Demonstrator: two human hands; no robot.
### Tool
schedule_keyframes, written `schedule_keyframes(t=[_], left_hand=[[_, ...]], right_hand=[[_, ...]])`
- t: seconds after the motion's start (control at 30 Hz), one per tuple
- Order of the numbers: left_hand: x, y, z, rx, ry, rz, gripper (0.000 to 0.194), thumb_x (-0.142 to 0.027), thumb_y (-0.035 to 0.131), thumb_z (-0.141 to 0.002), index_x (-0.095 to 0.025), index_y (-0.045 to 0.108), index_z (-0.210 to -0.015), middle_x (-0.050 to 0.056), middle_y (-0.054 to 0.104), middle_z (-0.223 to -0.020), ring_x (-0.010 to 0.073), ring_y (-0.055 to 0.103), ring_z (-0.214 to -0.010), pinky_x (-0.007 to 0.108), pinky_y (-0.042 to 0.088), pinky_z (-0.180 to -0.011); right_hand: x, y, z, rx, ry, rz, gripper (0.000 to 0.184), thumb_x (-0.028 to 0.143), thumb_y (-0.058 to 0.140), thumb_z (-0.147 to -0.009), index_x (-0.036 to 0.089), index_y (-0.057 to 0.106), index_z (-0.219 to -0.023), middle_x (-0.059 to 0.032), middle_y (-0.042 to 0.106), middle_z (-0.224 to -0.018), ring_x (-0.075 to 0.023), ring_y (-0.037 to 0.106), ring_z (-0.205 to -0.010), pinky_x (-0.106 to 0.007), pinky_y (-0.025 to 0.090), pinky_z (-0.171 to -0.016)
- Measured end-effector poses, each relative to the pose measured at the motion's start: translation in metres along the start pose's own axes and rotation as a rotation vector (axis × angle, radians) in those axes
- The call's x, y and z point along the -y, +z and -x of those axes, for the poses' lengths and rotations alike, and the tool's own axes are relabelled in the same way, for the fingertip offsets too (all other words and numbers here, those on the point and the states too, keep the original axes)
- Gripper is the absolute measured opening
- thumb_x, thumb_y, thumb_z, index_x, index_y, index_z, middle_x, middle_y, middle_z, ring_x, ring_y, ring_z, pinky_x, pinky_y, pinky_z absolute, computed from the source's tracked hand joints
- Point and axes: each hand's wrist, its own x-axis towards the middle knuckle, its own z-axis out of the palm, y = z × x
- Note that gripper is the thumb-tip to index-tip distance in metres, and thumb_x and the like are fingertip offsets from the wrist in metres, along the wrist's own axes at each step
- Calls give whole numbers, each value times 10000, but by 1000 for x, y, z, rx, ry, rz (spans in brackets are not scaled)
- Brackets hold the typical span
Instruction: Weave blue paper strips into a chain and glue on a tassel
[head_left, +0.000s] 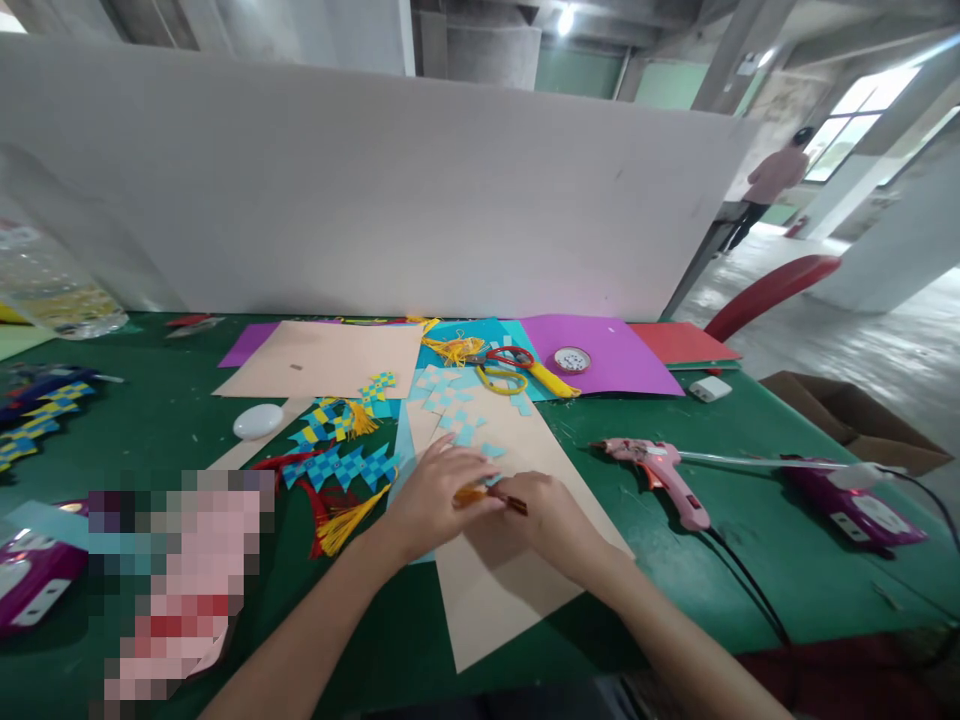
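Observation:
Both my hands meet over a peach paper sheet [480,620]. My left hand [439,495] has its fingers curled round a small orange-gold piece [469,494], whose kind I cannot make out. Close against it, my right hand [555,520] pinches a thin brownish strip [512,502]; whether the two pieces join is hidden by the fingers. Just beyond the fingertips lie pale blue and cream woven paper pieces [454,405]. To the left of my left hand rest a blue checkered woven paper strip [341,466] and a yellow tassel [352,522].
A pink glue gun [660,470] lies at the right, its cord running off the table edge. Red-handled scissors [510,356], a yellow-handled tool [551,380] and a round tin [572,360] sit behind. A white panel [420,200] borders the back; a person [776,180] stands far right.

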Motion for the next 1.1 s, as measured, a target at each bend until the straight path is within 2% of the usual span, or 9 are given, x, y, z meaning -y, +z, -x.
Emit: schedule_keyframes(t=[0.1,0.17,0.4,0.57,0.67,0.77,0.87,1.0,1.1], left_hand=[[2,5,1,60,136,-248,273,-347,465,-923,-209,696,-964,56,695,-828,199,608,-820,447,326,-1009],[4,6,1,62,147,-285,307,-337,420,-944,-192,685,-1001,66,691,-825,200,598,-805,393,401,-895],[9,5,1,84,70,-106,327,-370,400,-950,-229,690,-1006,50,692,-862,183,575,-808,296,423,-761],[-7,-3,-1,123,-171,128,320,-396,473,-907,-178,705,-875,39,649,-760,145,559,-697,228,420,-622],[-18,-9,-2,151,-346,266,325,-407,498,-883,-148,681,-814,15,599,-700,94,491,-550,193,382,-513],[-20,-12,-1,188,-428,340,344,-436,497,-874,-145,665,-805,-12,553,-635,68,422,-463,185,338,-452],[-18,-10,0,220,-414,387,370,-448,484,-879,-144,664,-769,-4,582,-645,80,468,-506,185,355,-483],[-18,-7,-1,212,-371,431,285,-418,575,-834,-163,701,-848,22,675,-817,130,579,-740,193,414,-649],[-20,-7,-2,233,-384,454,269,-399,593,-819,-154,703,-800,23,680,-774,134,581,-726,195,412,-638]], right_hand=[[-1,-3,0,-5,3,26,210,202,494,-832,210,578,-639,-18,616,-636,-149,494,-578,-261,278,-556],[-1,-8,0,-6,27,3,253,237,498,-849,213,558,-604,1,573,-578,-136,453,-533,-259,260,-531],[-2,-21,1,-4,62,-127,257,373,537,-865,222,652,-692,12,593,-602,-128,449,-544,-252,298,-535],[-7,-34,4,15,83,-288,271,391,535,-862,203,711,-778,5,632,-657,-120,493,-600,-232,346,-569],[-8,-44,5,-2,156,-374,275,387,535,-857,185,708,-786,19,567,-584,-97,437,-532,-224,317,-519],[-8,-47,4,-58,201,-418,263,369,531,-855,177,683,-757,33,511,-548,-86,392,-499,-222,296,-490],[-3,-45,3,-80,154,-399,239,347,547,-850,183,679,-738,21,575,-602,-94,454,-548,-221,332,-526],[7,-38,4,-47,40,-331,203,317,571,-845,198,694,-737,5,670,-707,-117,552,-647,-220,371,-573],[12,-35,4,-59,5,-297,190,310,577,-845,204,700,-746,5,681,-721,-118,562,-652,-215,364,-543]])
